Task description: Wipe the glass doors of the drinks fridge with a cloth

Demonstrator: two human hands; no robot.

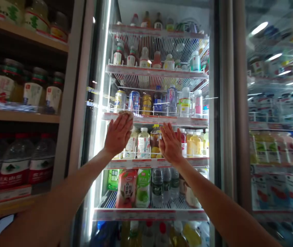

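Observation:
My left hand (pixel 117 134) lies flat over a light brownish cloth (pixel 128 116) and presses it toward the glass door (pixel 146 142) of a lit drinks fridge. Only the cloth's upper edge shows past my fingertips. To the right, my right hand (pixel 171 142) is spread against the same glass, with nothing seen in it. Behind the two hands, inside the fridge, stand a white-labelled bottle (pixel 143 143) and a bottle with a yellow cap (pixel 156 140). Both forearms reach up from the lower corners.
Wooden shelves (pixel 20 116) with jars and red-capped water bottles stand at the left. A metal door frame (pixel 230 103) borders the fridge on the right, beside another glass-fronted drinks case (pixel 280 127). Cans (pixel 134 102) line a fridge shelf above my hands.

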